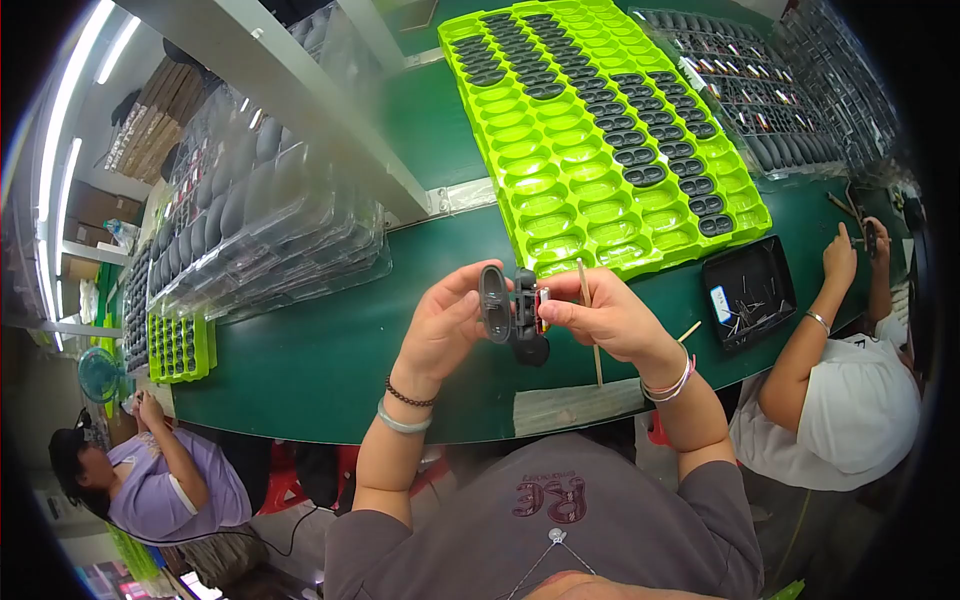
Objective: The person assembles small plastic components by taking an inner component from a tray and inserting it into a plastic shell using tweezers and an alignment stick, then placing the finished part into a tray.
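- Left hand (pixel 447 322) pinches a dark oval shell piece (pixel 494 303) above the green table (pixel 330 350).
- Right hand (pixel 604 313) grips a black plastic part (pixel 527 318) and a thin wooden stick (pixel 589 320), touching the shell.
- A lime-green compartment tray (pixel 560 190) lies just behind; a black dish (pixel 750 290) sits to the right.

The left hand (pixel 447 325) covers one edge of the dark oval plastic shell (pixel 494 303); the right hand (pixel 608 315) hides most of the small black part with a red and yellow end (pixel 532 305). Tiny bits in the shallow black tray (pixel 775 262) on the right are too small to identify. The far clear trays (pixel 760 85) run off the top edge.
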{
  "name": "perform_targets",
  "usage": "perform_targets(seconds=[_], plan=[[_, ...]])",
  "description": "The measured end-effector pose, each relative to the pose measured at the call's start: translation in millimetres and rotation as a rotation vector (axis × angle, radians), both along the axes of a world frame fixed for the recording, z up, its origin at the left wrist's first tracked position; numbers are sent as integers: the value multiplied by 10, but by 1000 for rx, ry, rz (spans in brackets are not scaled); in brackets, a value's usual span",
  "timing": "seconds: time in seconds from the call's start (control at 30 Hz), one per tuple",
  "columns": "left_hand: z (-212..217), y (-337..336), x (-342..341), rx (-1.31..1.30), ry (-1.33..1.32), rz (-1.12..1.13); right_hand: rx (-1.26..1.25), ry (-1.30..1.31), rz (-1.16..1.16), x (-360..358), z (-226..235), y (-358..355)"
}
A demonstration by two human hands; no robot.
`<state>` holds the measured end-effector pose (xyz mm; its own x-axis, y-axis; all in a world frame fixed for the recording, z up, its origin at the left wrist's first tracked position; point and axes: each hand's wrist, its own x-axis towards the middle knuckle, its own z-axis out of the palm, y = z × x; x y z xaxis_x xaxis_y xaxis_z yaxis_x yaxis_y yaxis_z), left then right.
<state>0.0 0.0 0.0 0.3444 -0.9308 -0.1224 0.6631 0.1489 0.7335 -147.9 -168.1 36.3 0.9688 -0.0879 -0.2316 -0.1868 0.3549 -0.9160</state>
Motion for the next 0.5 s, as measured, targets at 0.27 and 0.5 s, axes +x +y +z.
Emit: perform_targets(seconds=[0.27,0.5], plan=[[78,-7,-47,8,-121,1,-49,1,0,2,1,-2],[97,21,-49,45,-181,32,-54,20,-4,15,-11,40]])
